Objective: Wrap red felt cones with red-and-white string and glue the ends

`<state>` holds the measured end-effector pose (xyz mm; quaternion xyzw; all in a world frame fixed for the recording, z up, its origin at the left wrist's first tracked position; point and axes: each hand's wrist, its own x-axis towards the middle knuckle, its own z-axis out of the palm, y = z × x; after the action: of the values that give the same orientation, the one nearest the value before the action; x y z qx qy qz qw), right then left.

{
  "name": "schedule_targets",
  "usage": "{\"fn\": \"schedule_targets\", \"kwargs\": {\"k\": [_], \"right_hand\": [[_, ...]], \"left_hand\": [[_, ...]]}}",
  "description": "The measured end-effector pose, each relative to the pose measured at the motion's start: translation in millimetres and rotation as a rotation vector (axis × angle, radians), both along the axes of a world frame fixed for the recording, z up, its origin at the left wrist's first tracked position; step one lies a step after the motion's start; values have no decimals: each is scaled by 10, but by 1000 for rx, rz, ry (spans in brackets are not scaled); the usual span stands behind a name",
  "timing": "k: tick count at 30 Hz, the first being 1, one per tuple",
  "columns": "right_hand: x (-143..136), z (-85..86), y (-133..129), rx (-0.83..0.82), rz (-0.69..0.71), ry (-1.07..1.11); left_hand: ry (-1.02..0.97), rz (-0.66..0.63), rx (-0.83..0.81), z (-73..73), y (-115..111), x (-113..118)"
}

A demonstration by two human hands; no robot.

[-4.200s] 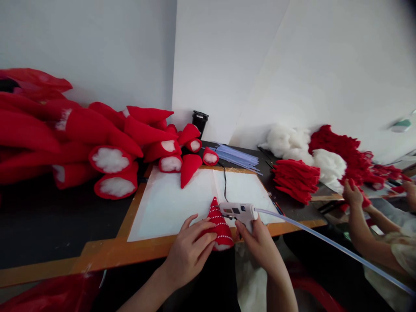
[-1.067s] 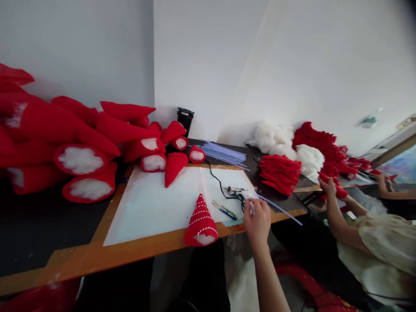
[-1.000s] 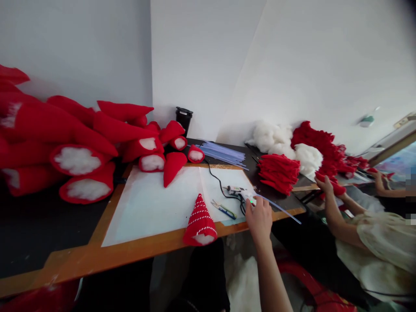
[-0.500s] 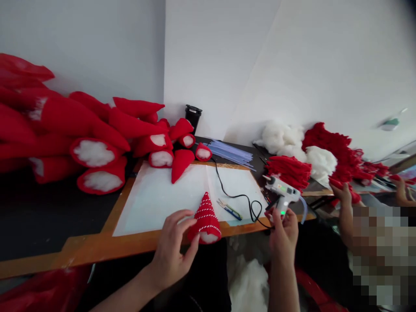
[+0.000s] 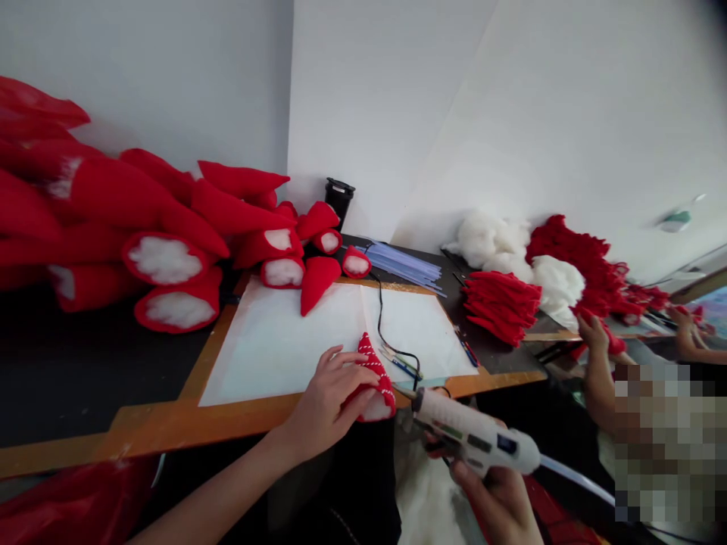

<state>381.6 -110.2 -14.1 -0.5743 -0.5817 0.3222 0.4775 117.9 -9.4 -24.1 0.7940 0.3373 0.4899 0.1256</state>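
Note:
A small red cone with white twisted cord round it (image 5: 385, 381) lies at the front edge of the white board (image 5: 284, 341), its stuffed open end facing me. My left hand (image 5: 341, 390) is closed round its left side. In my right hand (image 5: 491, 484) is a white glue gun (image 5: 474, 431), its nozzle pointing left at the cone's right edge, close to it; whether they touch I cannot tell. Scissors (image 5: 402, 365), partly hidden, lie just behind the cone on the board, beside the black cable (image 5: 380, 310).
Stuffed red cones (image 5: 170, 261) are heaped at the left. Behind the board are translucent glue sticks (image 5: 403, 266) and a black container (image 5: 339, 200). Folded red fabric (image 5: 503, 306) and white stuffing (image 5: 488, 238) lie at the right. Another person's hands (image 5: 596, 341) work at far right.
The glue gun in my right hand has come left and nearer to me, its nozzle now by the cone. My left hand has moved right and closed on the cone, which has shifted slightly right.

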Motion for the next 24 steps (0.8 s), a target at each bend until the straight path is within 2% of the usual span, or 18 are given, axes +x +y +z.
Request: {"fn": "schedule_targets", "kwargs": {"k": [3, 9, 15, 20, 24], "right_hand": [[-16, 5, -79, 58, -65, -96], [8, 35, -102, 107, -52, -256], [21, -5, -95, 90, -84, -259], [17, 42, -56, 87, -65, -281], [34, 34, -54, 86, -107, -314]], "left_hand": [[11, 38, 13, 1, 23, 50], [10, 67, 31, 50, 42, 97], [9, 66, 47, 51, 38, 104], [9, 55, 51, 49, 42, 89], [11, 47, 41, 48, 47, 88]]}}
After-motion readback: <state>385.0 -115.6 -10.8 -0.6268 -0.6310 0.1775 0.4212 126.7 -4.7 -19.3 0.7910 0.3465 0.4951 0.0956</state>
